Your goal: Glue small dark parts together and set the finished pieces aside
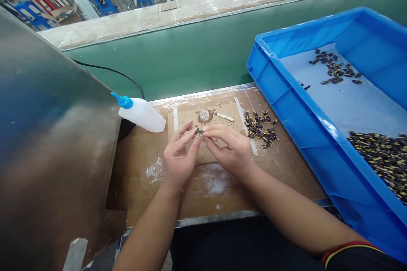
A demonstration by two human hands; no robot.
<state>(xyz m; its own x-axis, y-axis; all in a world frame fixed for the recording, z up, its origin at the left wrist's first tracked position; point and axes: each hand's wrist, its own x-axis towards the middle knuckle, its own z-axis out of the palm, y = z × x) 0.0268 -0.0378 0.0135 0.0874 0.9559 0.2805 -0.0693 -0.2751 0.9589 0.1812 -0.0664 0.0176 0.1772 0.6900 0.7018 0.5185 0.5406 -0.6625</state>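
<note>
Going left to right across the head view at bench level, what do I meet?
Large grey metal panel → white plastic squeeze bottle with a blue cap → left hand → small dark piece at the fingertips → right hand → loose pile of small black-and-yellow pieces → large blue plastic crate.

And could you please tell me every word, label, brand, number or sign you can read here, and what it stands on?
None: I can read no text anywhere.
The bottle, bin and green wall show no lettering; the dark pieces are too small to tell.
</note>
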